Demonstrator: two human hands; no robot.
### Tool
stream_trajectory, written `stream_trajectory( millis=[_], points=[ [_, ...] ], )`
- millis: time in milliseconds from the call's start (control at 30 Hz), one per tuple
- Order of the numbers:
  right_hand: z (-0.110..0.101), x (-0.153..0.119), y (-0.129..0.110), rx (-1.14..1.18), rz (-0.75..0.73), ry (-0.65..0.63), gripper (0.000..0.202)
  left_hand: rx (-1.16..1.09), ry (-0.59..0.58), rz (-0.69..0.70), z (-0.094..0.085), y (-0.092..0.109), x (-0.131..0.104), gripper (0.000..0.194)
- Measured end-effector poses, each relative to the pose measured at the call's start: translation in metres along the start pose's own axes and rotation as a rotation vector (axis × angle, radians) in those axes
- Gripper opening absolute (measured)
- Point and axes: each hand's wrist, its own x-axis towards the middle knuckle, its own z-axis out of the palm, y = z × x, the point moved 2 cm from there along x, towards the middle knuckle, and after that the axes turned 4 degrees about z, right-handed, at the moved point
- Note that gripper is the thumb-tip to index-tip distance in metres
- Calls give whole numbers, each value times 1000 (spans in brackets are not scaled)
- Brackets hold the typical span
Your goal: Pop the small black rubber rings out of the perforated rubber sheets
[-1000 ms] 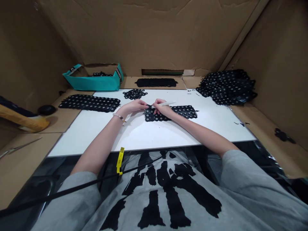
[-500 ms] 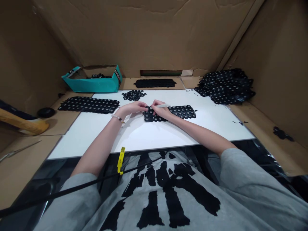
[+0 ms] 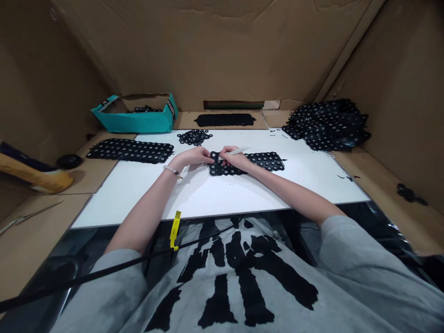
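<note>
left hand (image 3: 194,156): fingertips pinched on the left end of the black ring sheet (image 3: 248,163), wrist resting on the counter (image 3: 312,180); a bead bracelet (image 3: 172,170) sits on the wrist.
right hand (image 3: 233,158): closed around a thin white tool (image 3: 237,151), held like a pen, its tip pointing toward 2 o'clock; the fingers press on the sheet's left part.
black ring sheet: flat on the white counter at centre, stretching from the hands toward 3 o'clock.
loose rings (image 3: 194,136): small black heap at 11 o'clock of the hands, near them.
punched sheet (image 3: 130,150): long black strip at 9 o'clock, half on the counter's left edge.
dark strip (image 3: 225,120): at 12 o'clock, on the cardboard beyond the counter.
scrap pile (image 3: 328,125): heaped black sheets with holes at 2 o'clock, well apart.
teal box (image 3: 137,118): at 10 o'clock, with black pieces inside.
cardboard walls (image 3: 222,51): enclose the counter on three sides.
</note>
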Motion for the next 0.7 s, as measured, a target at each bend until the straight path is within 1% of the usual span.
stream_trajectory(
  millis=[100,233,333,433,533,700],
  points=[
    [0,3,3,31,-24,-19,18,-19,-5,-2,0,-2,2,36],
    [0,5,5,68,-21,-3,19,-64,-17,-1,1,-5,3,38],
    [0,6,6,115,-15,0,21,-120,-31,3,1,-4,1,37],
    [0,7,7,130,-14,3,21,-171,-57,35,2,-1,0,33],
    [0,7,7,124,-17,12,20,-149,-66,46,1,-2,1,33],
    [0,7,8,116,-40,2,20,-109,-44,35,0,-9,5,37]
  ],
)
